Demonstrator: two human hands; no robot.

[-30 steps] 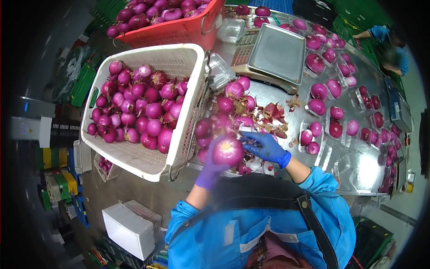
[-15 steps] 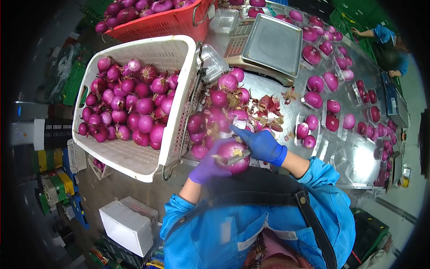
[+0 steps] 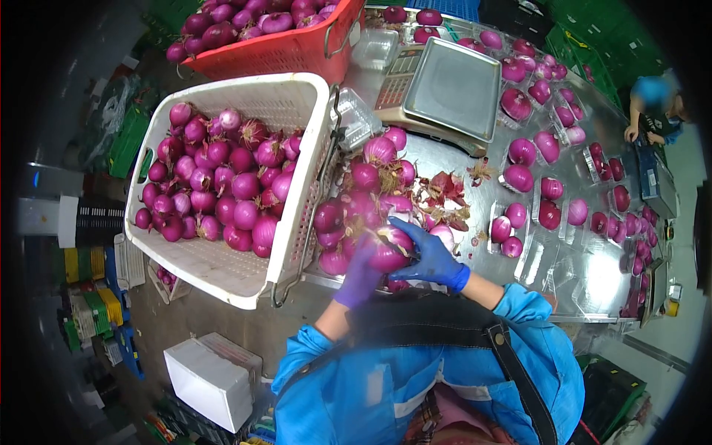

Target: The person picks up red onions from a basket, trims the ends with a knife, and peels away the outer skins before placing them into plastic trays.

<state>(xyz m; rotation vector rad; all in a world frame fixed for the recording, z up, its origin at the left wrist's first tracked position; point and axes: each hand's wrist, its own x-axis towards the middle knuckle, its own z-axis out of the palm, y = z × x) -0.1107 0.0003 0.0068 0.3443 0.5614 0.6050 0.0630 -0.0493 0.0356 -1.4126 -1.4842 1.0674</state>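
Observation:
A large red onion is between my two gloved hands at the near edge of the metal table, its skin partly loose and pale at the top. My left hand, blurred by motion, wraps its left side. Curled round the right side is my right hand, thumb and fingers touching it. Whether a knife is also in that hand is hidden. Just beyond lie a heap of red onions and a pile of dry skins and roots.
A tilted white basket of onions stands left, with a red crate behind. A scale stands at the back beside clear trays. Onions in trays cover the right side. Another person is at far right.
The thin blade-like piece seen across the onion no longer shows. My right hand has turned and lowered onto the onion's right side. The view has shifted slightly.

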